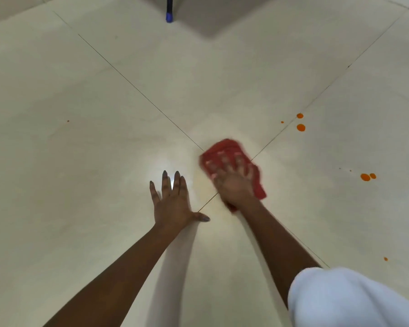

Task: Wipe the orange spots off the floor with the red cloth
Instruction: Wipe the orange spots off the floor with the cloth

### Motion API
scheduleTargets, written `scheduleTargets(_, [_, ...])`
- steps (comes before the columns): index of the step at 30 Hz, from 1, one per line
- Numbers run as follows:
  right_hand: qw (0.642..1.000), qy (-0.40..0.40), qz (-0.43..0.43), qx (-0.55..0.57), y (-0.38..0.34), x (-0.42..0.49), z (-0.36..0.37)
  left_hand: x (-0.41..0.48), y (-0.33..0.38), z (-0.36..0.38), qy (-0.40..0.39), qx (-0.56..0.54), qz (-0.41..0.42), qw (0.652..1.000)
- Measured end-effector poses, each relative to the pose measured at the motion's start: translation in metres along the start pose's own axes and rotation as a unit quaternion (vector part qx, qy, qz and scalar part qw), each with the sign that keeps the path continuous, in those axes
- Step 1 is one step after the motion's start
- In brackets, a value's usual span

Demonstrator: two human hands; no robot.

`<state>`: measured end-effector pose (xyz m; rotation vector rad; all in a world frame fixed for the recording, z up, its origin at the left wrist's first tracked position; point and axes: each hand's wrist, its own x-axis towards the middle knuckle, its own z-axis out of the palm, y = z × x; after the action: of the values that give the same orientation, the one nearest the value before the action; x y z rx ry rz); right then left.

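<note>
Lying blurred, crumpled red cloth [232,153]

right hand [234,185] flat on red cloth [224,152]

Left hand [172,204] flat and palm down just left of frame centre, fingers spread and pointing toward the top of the frame, thumb stuck out to the right. Left forearm bare, running down to the lower left edge. Right hand [232,182] just right of centre, also palm down, fingers splayed and blurred, pressed flat rather than curled. Right forearm bare, slanting down to a pale sleeve [354,300] at lower right.
</note>
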<state>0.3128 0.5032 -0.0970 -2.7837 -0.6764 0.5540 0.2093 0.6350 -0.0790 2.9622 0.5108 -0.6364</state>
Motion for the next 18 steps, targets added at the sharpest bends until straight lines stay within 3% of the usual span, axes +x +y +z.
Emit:
scheduleTargets(3, [0.988, -0.031, -0.144, -0.044, -0.006, -0.042, 0.02, 0.0, -0.005, 0.003, 0.0, -0.012, 0.002, 1.0])
scheduleTargets(5, [0.995, -0.008, -0.085, -0.041, 0.032, -0.038, 0.009, -0.001, -0.002, 0.001, 0.004, -0.002, 0.002, 1.0])
scheduleTargets(8, [0.995, 0.003, 0.092, 0.026, 0.058, -0.002, -0.017, -0.005, 0.005, 0.003, 0.0, 0.018, 0.014, 1.0])
scheduleTargets(10, [0.999, -0.014, 0.032, -0.002, 0.039, -0.01, -0.011, -0.007, 0.008, 0.002, -0.01, 0.016, 0.023, 1.0])
scheduleTargets(12, [0.993, -0.05, -0.101, -0.045, 0.032, -0.053, 0.013, -0.008, 0.011, 0.003, -0.017, 0.007, 0.035, 0.999])
scheduleTargets(14, [0.987, -0.064, -0.141, -0.043, 0.065, -0.098, 0.02, -0.012, 0.021, 0.006, -0.019, 0.013, 0.058, 0.998])
scheduleTargets(15, [0.992, -0.052, -0.114, -0.034, 0.087, -0.104, 0.014, -0.014, 0.03, 0.007, -0.014, 0.024, 0.077, 0.997])
scheduleTargets(18, [0.996, -0.014, 0.091, -0.02, 0.124, -0.085, -0.009, -0.018, 0.057, 0.01, -0.003, 0.05, 0.138, 0.989])
